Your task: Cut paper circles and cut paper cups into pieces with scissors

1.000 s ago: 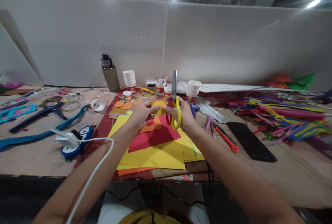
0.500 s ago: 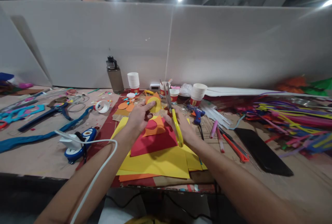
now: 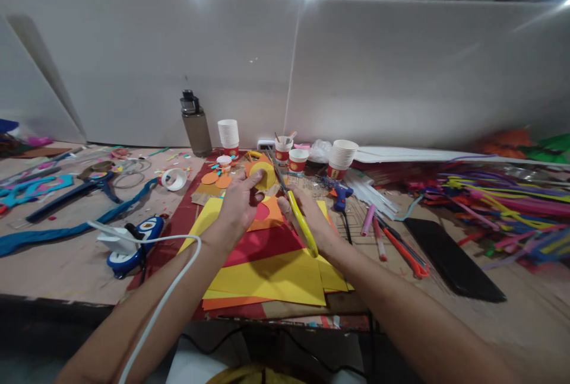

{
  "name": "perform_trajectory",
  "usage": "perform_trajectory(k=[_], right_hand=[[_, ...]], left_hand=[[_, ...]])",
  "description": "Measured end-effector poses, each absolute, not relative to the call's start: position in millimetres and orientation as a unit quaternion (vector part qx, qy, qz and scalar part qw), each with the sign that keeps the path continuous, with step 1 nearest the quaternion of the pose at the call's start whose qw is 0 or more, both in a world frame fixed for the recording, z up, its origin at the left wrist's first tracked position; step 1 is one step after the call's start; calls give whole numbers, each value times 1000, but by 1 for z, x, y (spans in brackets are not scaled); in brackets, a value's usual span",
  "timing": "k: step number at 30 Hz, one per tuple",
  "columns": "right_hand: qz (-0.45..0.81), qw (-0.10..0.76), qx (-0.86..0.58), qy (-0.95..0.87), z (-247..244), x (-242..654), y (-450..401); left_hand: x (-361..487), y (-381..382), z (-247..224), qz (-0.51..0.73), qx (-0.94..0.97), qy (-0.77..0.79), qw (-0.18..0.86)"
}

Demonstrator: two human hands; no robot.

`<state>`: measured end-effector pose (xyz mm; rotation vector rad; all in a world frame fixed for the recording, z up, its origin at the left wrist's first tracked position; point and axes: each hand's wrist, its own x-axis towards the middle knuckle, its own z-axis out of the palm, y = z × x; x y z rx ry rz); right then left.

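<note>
My left hand point(image 3: 243, 197) is closed on a round piece of yellow paper point(image 3: 266, 176), pinched between thumb and fingers. A pair of yellow-handled scissors point(image 3: 303, 221) is in my right hand point(image 3: 310, 209), its blades pointing up and away, close to the right edge of the yellow piece. Whether the blades touch the paper I cannot tell. Under my hands lie an orange paper scrap with a round hole point(image 3: 272, 216), a red sheet point(image 3: 265, 246) and yellow sheets point(image 3: 267, 282). Two orange paper discs point(image 3: 211, 178) rest just beyond my left hand.
Paper cup stacks point(image 3: 228, 135) and a bottle point(image 3: 196, 129) stand along the back board. To the right are a blue glue gun point(image 3: 342, 197), markers point(image 3: 367, 219), a black phone-like slab point(image 3: 454, 259) and pipe cleaners point(image 3: 503, 200). A white cable point(image 3: 173, 283) crosses my left forearm.
The scissors have tilted leftward, bringing the blades nearer the yellow paper. That piece has turned a little in my left hand. The camera view has shifted slightly.
</note>
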<state>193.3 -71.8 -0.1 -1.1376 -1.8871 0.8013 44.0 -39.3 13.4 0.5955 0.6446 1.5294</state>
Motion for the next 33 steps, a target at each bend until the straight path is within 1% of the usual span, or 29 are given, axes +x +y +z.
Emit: perform_trajectory(k=[4,14,22,33], right_hand=[[317,390,-444,-742,2,191,-73],[295,395,-439,-751,4,191,-72],[337,395,-434,-736,-1,191,-70],[316,401,-429,-745,0,191,-71]], left_hand=[[44,-38,13,682,254,280,626],[43,-35,10,671,268,285,630],[42,-33,6,667,270,289,631],[41,-34,7,664,274,289,633]])
